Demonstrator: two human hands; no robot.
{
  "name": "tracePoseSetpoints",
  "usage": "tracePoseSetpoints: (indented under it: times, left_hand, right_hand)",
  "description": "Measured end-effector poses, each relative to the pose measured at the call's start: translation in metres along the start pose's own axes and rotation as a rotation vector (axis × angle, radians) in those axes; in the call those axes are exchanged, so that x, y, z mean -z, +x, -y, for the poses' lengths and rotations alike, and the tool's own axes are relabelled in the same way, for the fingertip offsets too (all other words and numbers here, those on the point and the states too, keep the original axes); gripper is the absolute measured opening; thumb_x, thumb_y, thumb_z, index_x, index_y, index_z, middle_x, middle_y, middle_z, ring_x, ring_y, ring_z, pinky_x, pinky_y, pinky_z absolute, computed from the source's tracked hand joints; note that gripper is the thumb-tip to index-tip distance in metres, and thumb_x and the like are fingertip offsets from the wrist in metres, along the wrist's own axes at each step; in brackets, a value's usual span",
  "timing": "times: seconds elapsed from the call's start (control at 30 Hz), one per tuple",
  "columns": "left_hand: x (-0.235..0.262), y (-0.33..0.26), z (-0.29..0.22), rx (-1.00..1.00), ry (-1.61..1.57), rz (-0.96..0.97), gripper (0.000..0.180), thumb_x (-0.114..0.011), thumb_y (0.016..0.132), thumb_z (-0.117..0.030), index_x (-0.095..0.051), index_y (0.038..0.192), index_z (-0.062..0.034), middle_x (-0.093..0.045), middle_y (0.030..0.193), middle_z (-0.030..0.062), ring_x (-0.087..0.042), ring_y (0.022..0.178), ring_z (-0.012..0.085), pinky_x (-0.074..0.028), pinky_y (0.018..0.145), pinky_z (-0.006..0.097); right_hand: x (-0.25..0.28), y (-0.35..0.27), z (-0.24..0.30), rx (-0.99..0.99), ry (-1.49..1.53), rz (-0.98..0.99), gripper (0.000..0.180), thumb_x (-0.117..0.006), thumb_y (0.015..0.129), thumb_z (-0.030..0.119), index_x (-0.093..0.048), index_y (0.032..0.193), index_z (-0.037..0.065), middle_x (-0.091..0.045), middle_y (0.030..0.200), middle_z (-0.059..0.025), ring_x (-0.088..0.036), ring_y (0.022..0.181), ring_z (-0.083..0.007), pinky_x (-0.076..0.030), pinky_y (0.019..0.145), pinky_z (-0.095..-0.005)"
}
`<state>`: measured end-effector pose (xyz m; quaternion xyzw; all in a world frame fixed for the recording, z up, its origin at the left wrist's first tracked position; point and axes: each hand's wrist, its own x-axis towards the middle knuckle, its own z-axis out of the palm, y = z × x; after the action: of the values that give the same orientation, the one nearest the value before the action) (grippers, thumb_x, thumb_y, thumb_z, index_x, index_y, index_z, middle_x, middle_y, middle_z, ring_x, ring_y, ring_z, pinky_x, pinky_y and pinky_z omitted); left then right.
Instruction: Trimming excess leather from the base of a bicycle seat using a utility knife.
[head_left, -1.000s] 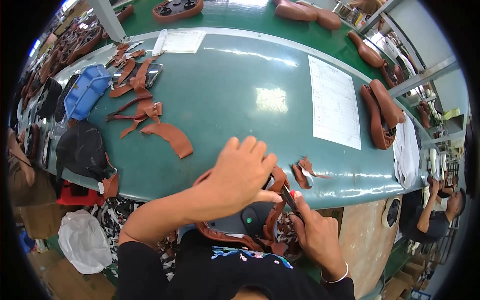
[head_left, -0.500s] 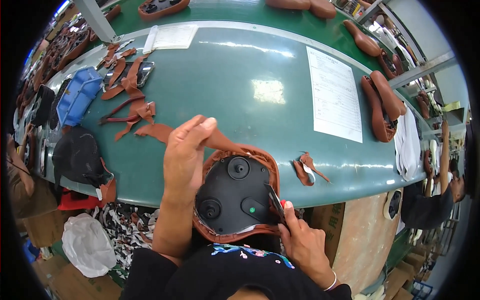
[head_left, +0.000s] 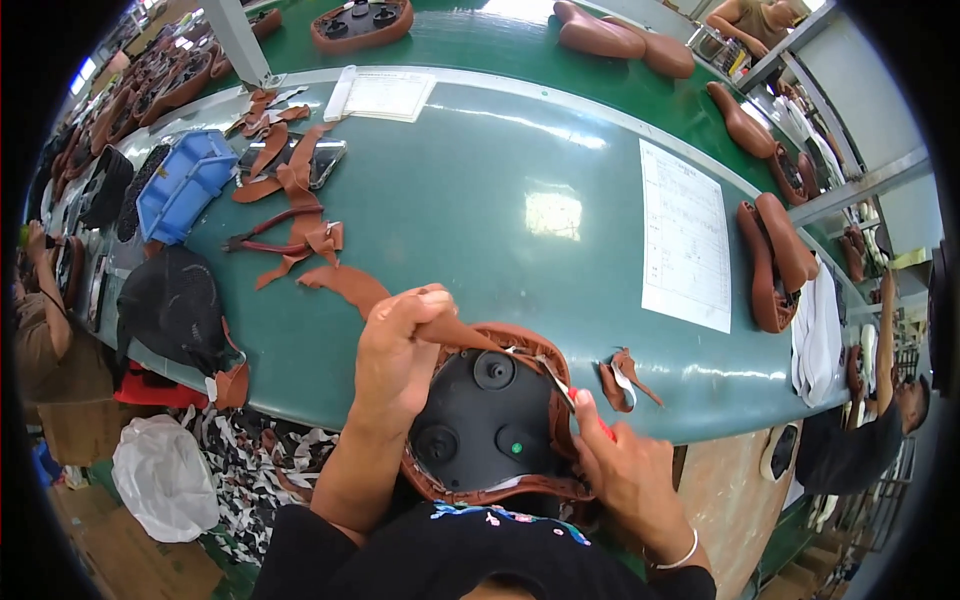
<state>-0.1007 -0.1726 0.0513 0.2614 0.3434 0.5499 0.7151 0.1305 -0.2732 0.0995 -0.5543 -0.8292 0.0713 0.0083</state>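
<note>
Two hands by the near edge of the surface (head_left: 540,280): left hand (head_left: 400,345) grips brown strip (head_left: 462,335), seemingly for tension; right hand (head_left: 632,478) grips red-handled cutter (head_left: 604,428).

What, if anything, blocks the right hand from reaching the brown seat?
Nothing visible does: the right hand is beside the seat, its blade at the far right edge. The left hand holds a brown strip further left.

The left hand (head_left: 395,345) is pinching a brown strip (head_left: 462,335) that is running to the far rim of a black-based brown seat (head_left: 475,415). The right hand (head_left: 635,470) is gripping a red-handled cutting tool (head_left: 559,380), its blade pointing at that rim. Red-handled pliers (head_left: 275,245) are lying farther left, near a blue bin (head_left: 187,185); a white sheet (head_left: 685,235) is lying far right.
</note>
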Motion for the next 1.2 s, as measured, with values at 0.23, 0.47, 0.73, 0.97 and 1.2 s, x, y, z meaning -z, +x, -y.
tracePoseSetpoints:
  times: [0.23, 0.47, 0.73, 0.97, 1.2]
  left_hand:
    - [0.04, 0.002, -0.032, -0.438, 0.044, -0.31, 0.027, -0.053, 0.088, -0.03, -0.059, 0.097, -0.005, -0.061, 0.087, 0.0053, -0.054, 0.078, 0.0144, -0.042, 0.065, 0.027]
    - [0.049, -0.007, -0.005, -0.04, 1.124, 0.14, 0.033, -0.063, 0.084, -0.035, -0.064, 0.088, -0.0029, -0.063, 0.071, 0.0095, -0.064, 0.069, 0.0187, -0.046, 0.061, 0.032]
    - [0.028, 0.112, 0.009, -0.56, 1.09, -0.193, 0.04, -0.062, 0.086, -0.039, -0.056, 0.108, -0.007, -0.051, 0.112, 0.0132, -0.053, 0.101, 0.0223, -0.044, 0.082, 0.033]
    - [0.016, 0.104, 0.024, -0.496, 0.62, 0.538, 0.028, -0.062, 0.088, -0.03, -0.066, 0.084, -0.0023, -0.063, 0.075, 0.0077, -0.059, 0.067, 0.0157, -0.046, 0.057, 0.028]
    - [0.019, 0.112, 0.017, -0.307, 0.874, 0.047, 0.024, -0.063, 0.088, -0.021, -0.061, 0.076, -0.0004, -0.055, 0.065, 0.0059, -0.05, 0.056, 0.0145, -0.041, 0.052, 0.027]
  right_hand:
    - [-0.004, -0.007, -0.001, -0.132, 0.23, -0.012, 0.056, -0.065, 0.082, 0.017, -0.044, 0.134, 0.014, -0.057, 0.065, -0.0096, -0.058, 0.052, -0.0284, -0.043, 0.045, -0.0367]
    - [-0.027, 0.034, -0.03, 0.096, 0.334, -0.389, 0.049, -0.068, 0.081, 0.011, -0.048, 0.124, -0.001, -0.062, 0.102, -0.0187, -0.064, 0.078, -0.0323, -0.051, 0.068, -0.0353]
    - [-0.009, 0.159, -0.134, -0.4, 0.942, -0.77, 0.036, -0.065, 0.083, 0.014, -0.052, 0.114, 0.001, -0.051, 0.078, -0.0012, -0.05, 0.059, -0.0071, -0.041, 0.05, -0.0208]
    - [-0.021, 0.382, -0.228, -0.307, 1.311, -0.753, 0.04, -0.064, 0.079, 0.012, -0.052, 0.116, 0.002, -0.054, 0.084, -0.0016, -0.054, 0.072, -0.0113, -0.046, 0.061, -0.0273]
    - [-0.021, 0.545, -0.273, -0.295, 1.571, -0.817, 0.044, -0.07, 0.073, 0.014, -0.053, 0.114, 0.008, -0.051, 0.09, 0.0, -0.05, 0.075, -0.0124, -0.042, 0.069, -0.0273]
